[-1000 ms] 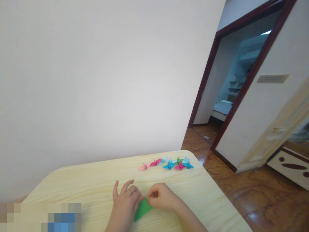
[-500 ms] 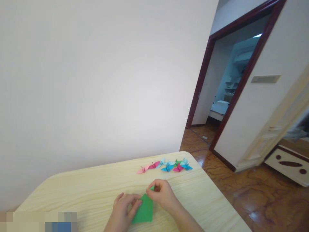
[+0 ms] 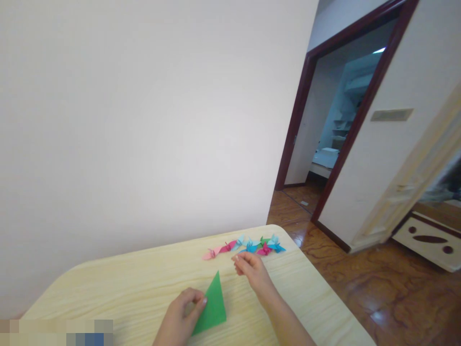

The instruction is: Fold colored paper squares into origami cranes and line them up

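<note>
A green sheet of origami paper (image 3: pixel 213 307), folded to a pointed triangle-like shape, stands out from my left hand (image 3: pixel 183 310). The thumb and fingers of that hand pinch its left edge, just above the table. To the upper right of the paper, my right hand (image 3: pixel 250 271) is raised, apart from it. Its fingers are loosely curled and a little apart, with nothing visible in them. Behind this hand lies a group of small folded paper cranes, among them a pink crane (image 3: pixel 212 254), a blue crane (image 3: pixel 251 246) and a magenta crane (image 3: pixel 264 249).
The light wood table (image 3: pixel 126 283) has rounded corners and stands against a white wall (image 3: pixel 162 120). To the right are a wood-look floor (image 3: pixel 360 288), a doorway with a dark red frame (image 3: pixel 293 125) and a low cream drawer (image 3: pixel 428 240).
My right hand has let go of the paper's top corner and moved up and to the right. The paper now tilts up in my left hand, its tip free.
</note>
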Demonstrator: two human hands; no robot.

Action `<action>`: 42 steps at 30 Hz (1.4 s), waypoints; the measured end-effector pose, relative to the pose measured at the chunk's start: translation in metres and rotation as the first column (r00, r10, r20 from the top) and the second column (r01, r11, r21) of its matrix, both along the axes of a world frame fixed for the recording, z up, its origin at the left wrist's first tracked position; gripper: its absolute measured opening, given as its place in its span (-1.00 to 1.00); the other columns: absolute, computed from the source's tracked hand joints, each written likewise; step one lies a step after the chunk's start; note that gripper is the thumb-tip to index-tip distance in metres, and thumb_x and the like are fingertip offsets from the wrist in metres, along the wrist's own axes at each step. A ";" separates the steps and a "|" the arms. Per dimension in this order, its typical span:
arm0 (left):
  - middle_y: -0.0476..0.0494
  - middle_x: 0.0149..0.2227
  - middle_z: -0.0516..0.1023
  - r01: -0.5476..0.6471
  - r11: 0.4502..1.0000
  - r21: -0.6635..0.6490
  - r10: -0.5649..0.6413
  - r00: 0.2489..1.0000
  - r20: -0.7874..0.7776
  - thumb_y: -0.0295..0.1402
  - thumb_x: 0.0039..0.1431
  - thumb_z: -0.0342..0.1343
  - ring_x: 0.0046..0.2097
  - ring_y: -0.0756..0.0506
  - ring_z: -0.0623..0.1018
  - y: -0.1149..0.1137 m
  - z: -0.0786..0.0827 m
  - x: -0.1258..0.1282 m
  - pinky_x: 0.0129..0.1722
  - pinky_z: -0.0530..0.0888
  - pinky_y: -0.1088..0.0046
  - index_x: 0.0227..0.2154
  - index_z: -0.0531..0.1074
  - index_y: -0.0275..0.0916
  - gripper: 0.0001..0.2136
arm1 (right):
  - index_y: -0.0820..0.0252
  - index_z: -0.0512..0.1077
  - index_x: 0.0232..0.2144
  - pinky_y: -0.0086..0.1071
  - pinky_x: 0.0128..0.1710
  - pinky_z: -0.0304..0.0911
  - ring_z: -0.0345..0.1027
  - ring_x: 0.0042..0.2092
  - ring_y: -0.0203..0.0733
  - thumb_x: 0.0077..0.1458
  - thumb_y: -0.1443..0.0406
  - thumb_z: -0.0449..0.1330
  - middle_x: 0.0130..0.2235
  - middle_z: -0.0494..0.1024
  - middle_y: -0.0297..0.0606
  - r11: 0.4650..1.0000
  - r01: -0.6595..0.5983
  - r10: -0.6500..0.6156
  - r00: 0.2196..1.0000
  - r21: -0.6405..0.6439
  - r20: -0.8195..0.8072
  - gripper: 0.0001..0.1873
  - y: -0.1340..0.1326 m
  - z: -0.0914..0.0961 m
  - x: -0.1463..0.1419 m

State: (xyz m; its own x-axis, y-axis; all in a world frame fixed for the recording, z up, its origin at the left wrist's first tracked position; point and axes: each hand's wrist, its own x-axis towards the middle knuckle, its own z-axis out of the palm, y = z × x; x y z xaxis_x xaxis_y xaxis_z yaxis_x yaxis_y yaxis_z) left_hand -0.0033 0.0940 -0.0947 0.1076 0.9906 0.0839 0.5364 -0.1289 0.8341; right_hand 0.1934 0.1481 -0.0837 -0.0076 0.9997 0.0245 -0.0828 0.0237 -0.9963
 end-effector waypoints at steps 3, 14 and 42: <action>-0.09 -0.50 0.53 0.007 1.000 -0.004 -0.007 1.000 0.026 -0.16 -0.03 0.00 -0.36 -0.14 0.51 -0.001 0.002 0.003 -0.29 0.40 0.40 -0.59 0.42 -0.21 -0.75 | 0.25 0.48 -0.37 -0.46 -0.45 0.17 0.28 -0.46 -0.31 -0.20 0.06 0.27 -0.49 0.47 -0.32 0.984 -0.175 0.175 0.985 0.037 0.007 -0.60 -0.010 -0.011 -0.017; -0.04 -0.60 0.48 0.015 0.993 -0.118 -0.006 0.997 0.076 -0.14 -0.06 0.04 -0.47 -0.10 0.45 -0.006 0.006 0.013 -0.42 0.37 0.46 -0.65 0.43 -0.24 -0.72 | 0.27 0.44 -0.50 -0.47 -0.53 0.13 0.21 -0.53 -0.34 -0.25 -0.01 0.28 -0.58 0.38 -0.36 0.998 -0.053 0.051 0.997 -0.038 -0.065 -0.56 -0.007 -0.002 -0.012; -0.14 -0.43 0.60 -0.018 0.993 -0.120 0.049 0.963 0.264 -0.04 -0.14 0.11 -0.39 -0.13 0.52 -0.001 -0.004 0.010 -0.38 0.42 0.43 -0.38 0.52 -0.26 -0.62 | 0.30 0.44 -0.55 -0.45 -0.51 0.16 0.26 -0.54 -0.31 -0.38 -0.01 0.34 -0.59 0.44 -0.37 0.971 -0.224 0.226 0.974 -0.080 0.026 -0.52 -0.006 -0.017 -0.014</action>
